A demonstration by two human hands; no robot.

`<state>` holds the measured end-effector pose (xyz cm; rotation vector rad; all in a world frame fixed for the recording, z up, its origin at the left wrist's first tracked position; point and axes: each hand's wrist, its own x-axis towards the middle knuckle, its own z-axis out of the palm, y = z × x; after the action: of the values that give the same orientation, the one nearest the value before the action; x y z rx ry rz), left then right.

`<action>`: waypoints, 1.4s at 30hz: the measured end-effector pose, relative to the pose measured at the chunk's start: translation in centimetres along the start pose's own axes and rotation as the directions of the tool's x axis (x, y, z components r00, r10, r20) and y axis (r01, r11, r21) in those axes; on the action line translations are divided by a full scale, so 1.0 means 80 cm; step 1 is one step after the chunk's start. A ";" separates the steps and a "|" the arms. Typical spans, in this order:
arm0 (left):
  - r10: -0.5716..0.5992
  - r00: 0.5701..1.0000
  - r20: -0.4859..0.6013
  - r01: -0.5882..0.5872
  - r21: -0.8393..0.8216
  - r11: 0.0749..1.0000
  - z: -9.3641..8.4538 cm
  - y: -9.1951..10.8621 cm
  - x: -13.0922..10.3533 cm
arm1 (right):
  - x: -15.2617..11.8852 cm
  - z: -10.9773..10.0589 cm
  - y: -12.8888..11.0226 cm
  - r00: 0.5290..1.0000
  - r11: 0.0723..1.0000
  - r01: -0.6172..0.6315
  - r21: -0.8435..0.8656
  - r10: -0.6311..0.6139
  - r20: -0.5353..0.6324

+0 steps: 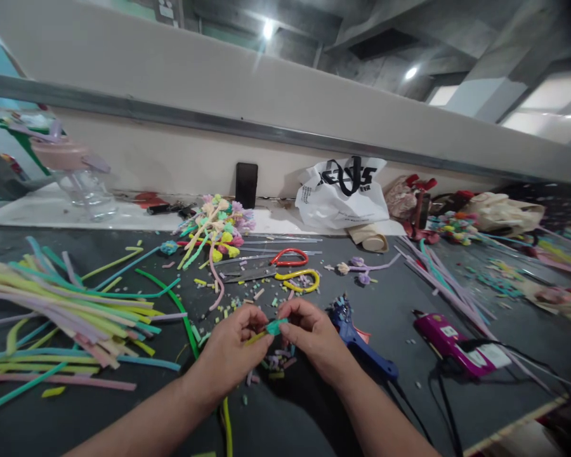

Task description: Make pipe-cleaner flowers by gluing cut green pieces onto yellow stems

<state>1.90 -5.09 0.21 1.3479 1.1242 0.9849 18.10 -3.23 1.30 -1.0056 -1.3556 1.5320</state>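
My left hand (228,352) pinches a yellow chenille stem (255,338) between thumb and fingers. At its tip sits a small teal fuzzy piece (275,327), which the thumb and fingers of my right hand (320,346) grip. Both hands meet low over the dark table, fingertips almost touching. Cut bits of chenille stem (278,363) lie beneath and around them. Just beyond the hands rest scissors (252,274) with one red and one yellow handle loop. A blue glue gun (361,346) lies right of my right hand.
Loose chenille stems (76,304) are heaped at the left. Behind lie a bunch of chenille flowers (219,225), an upright phone (246,184) and a white bag (342,200). A bottle (83,184) stands far left. On the right is a magenta device (457,346) with black cables.
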 end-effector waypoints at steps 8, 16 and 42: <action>-0.022 1.000 0.007 0.022 0.012 1.000 -0.001 -0.003 -0.002 | 0.000 0.000 0.003 1.000 1.000 0.005 -0.005 -0.005 0.013; -0.114 0.992 0.063 0.118 -0.077 0.990 0.000 0.001 -0.002 | -0.001 0.004 -0.003 1.000 1.000 0.006 0.000 -0.006 0.006; -0.308 0.934 0.181 0.357 -0.463 0.811 -0.007 0.049 -0.011 | 0.001 -0.004 0.002 0.998 0.899 -0.037 0.436 0.012 0.059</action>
<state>1.51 -5.74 4.22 0.7447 0.9123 0.8557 18.32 -3.04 1.15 -0.7015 -0.9676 1.7905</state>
